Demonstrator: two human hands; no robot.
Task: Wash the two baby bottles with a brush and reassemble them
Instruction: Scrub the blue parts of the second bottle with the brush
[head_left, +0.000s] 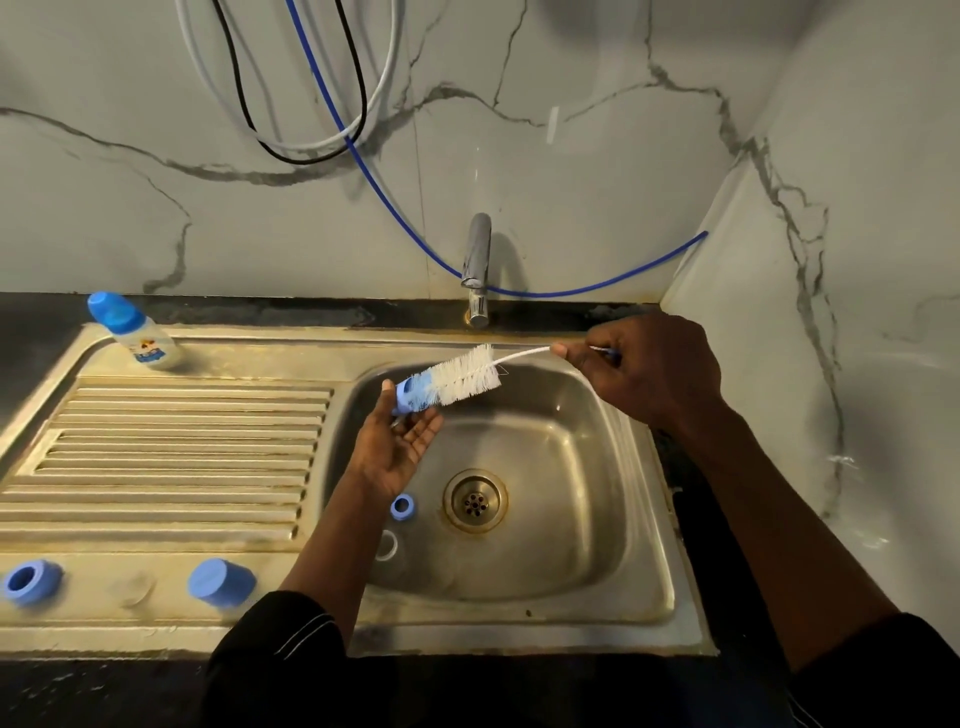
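My right hand (644, 364) is shut on the thin white handle of a bottle brush (467, 375) and holds it level over the sink basin (597, 499). The brush's blue tip (410, 394) rests against the thumb and fingertips of my left hand (400, 447), which is palm up with the fingers spread. A white baby bottle (137, 332) with a blue cap stands at the back left of the drainboard. A blue ring (23, 581) and a blue cap (221, 583) lie on the sink's front rim. Another blue ring (402, 506) and a clear part (387, 545) lie in the basin.
A chrome tap (478, 270) stands behind the basin, with no water running. The drain (475, 500) is in the basin's middle. The ribbed drainboard (171, 457) takes up the left. A blue hose (597, 288) and cables hang on the marble wall, which turns a corner on the right.
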